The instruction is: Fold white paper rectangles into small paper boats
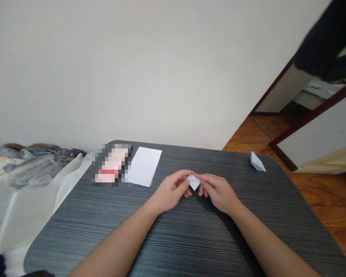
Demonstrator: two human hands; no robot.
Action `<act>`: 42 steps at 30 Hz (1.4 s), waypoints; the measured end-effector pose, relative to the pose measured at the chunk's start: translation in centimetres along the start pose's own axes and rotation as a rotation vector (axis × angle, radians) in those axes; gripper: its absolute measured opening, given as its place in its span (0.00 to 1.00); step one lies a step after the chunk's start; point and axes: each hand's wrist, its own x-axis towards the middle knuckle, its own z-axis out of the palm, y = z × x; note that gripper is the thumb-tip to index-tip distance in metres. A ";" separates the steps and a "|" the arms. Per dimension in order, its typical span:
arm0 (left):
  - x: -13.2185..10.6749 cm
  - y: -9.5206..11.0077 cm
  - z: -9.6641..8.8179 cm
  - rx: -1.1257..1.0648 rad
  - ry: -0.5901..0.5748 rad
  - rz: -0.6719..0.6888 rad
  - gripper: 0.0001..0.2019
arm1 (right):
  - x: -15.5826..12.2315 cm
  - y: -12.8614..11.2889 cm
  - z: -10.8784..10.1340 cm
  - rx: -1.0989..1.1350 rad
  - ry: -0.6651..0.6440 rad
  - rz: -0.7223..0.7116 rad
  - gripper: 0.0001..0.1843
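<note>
A small folded piece of white paper (193,182) sits between my two hands, just above the dark striped table (175,238). My left hand (171,191) pinches its left side with thumb and fingertips curled in. My right hand (217,191) pinches its right side the same way. Both forearms reach in from the near edge.
A flat white sheet of paper (144,166) lies at the back of the table beside a blurred pink and white object (112,164). A small folded paper shape (257,162) rests near the back right corner. Crumpled plastic and cloth (25,169) are piled on the left. Wooden floor (328,200) lies to the right.
</note>
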 end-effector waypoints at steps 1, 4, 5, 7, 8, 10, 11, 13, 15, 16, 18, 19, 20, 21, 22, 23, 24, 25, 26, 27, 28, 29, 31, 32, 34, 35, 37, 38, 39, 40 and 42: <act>0.0 -0.1 0.0 0.019 0.013 0.001 0.16 | 0.0 0.0 0.0 -0.010 -0.004 -0.008 0.16; 0.0 -0.3 0.0 0.041 0.035 0.003 0.17 | 0.1 -0.1 0.0 -0.033 -0.026 -0.031 0.17; 0.0 -0.3 0.0 0.043 0.039 0.003 0.17 | 0.1 -0.1 0.0 -0.038 -0.033 -0.038 0.18; 0.1 -0.4 0.0 0.049 0.044 0.001 0.16 | 0.1 -0.1 0.0 -0.047 -0.039 -0.047 0.18; 0.1 -0.5 0.0 0.055 0.047 -0.001 0.16 | 0.1 -0.1 0.0 -0.048 -0.041 -0.050 0.19; 0.1 -0.6 -0.1 0.067 0.054 -0.005 0.16 | 0.1 0.0 0.0 -0.037 -0.043 -0.057 0.19; 0.0 -0.6 -0.1 0.067 0.057 -0.006 0.16 | 0.0 0.1 -0.1 -0.027 -0.046 -0.060 0.19; 0.0 -0.6 -0.2 0.050 0.056 -0.006 0.16 | 0.0 0.1 -0.1 -0.001 -0.051 -0.062 0.19; 0.0 -0.5 -0.2 0.022 0.048 -0.005 0.17 | 0.0 0.1 -0.1 0.018 -0.051 -0.065 0.19; 0.0 -0.5 -0.2 0.009 0.049 -0.006 0.17 | 0.0 0.1 -0.1 0.022 -0.051 -0.069 0.19; 0.0 -0.4 -0.2 -0.023 0.063 -0.010 0.17 | 0.1 -0.1 0.0 0.015 -0.057 -0.078 0.18; 0.1 -0.4 -0.1 -0.044 0.072 -0.014 0.17 | 0.1 -0.2 0.0 0.005 -0.061 -0.079 0.18; 0.1 -0.4 -0.1 -0.065 0.081 -0.016 0.18 | 0.1 -0.4 0.0 -0.005 -0.064 -0.078 0.17; 0.2 -0.4 0.0 -0.084 0.084 -0.020 0.20 | 0.1 -0.5 0.0 -0.015 -0.065 -0.077 0.16; 0.2 -0.4 0.0 -0.096 0.086 -0.025 0.21 | 0.1 -0.6 0.0 -0.022 -0.063 -0.078 0.16; 0.3 -0.5 0.0 -0.098 0.087 -0.030 0.22 | 0.1 -0.6 0.0 -0.026 -0.062 -0.080 0.15; 0.3 -0.5 0.0 -0.091 0.091 -0.035 0.22 | 0.1 -0.7 0.0 -0.026 -0.058 -0.081 0.15; 0.3 -0.6 0.0 -0.078 0.097 -0.040 0.22 | 0.1 -0.7 0.0 -0.023 -0.054 -0.079 0.14; 0.4 -0.7 0.0 -0.063 0.104 -0.043 0.22 | 0.0 -0.6 0.1 -0.013 -0.047 -0.069 0.14; 0.4 -0.8 0.0 -0.048 0.108 -0.045 0.21 | 0.0 -0.6 0.2 0.009 -0.039 -0.050 0.13; 0.4 -0.8 -0.1 -0.035 0.109 -0.048 0.21 | -0.1 -0.5 0.3 0.042 -0.029 -0.024 0.13; 0.3 -0.8 -0.1 -0.024 0.104 -0.053 0.20 | -0.1 -0.4 0.5 0.080 -0.015 0.006 0.12; 0.3 -0.9 -0.1 0.002 0.084 -0.064 0.17 | -0.2 -0.2 0.8 0.136 0.010 0.066 0.10; 0.2 -0.8 -0.1 0.025 0.072 -0.065 0.15 | -0.2 0.0 0.9 0.137 0.018 0.088 0.09; 0.2 -0.7 -0.1 0.087 0.053 -0.055 0.10 | -0.2 0.1 1.1 0.082 0.028 0.111 0.07; 0.1 -0.7 -0.1 0.121 0.048 -0.047 0.08 | -0.2 0.1 1.1 0.042 0.030 0.112 0.07; 0.0 -0.5 -0.1 0.176 0.044 -0.035 0.06 | 0.0 -0.1 1.0 -0.036 0.044 0.094 0.07; 0.0 -0.4 -0.1 0.196 0.045 -0.030 0.06 | 0.0 -0.3 0.9 -0.074 0.050 0.080 0.07; -0.1 -0.4 -0.1 0.217 0.049 -0.025 0.06 | 0.1 -0.5 0.8 -0.112 0.055 0.064 0.07; -0.1 -0.3 0.0 0.239 0.053 -0.020 0.06 | 0.3 -0.7 0.7 -0.153 0.051 0.049 0.06; -0.2 -0.2 0.0 0.277 0.053 -0.014 0.06 | 0.4 -1.1 0.4 -0.220 0.021 0.017 0.06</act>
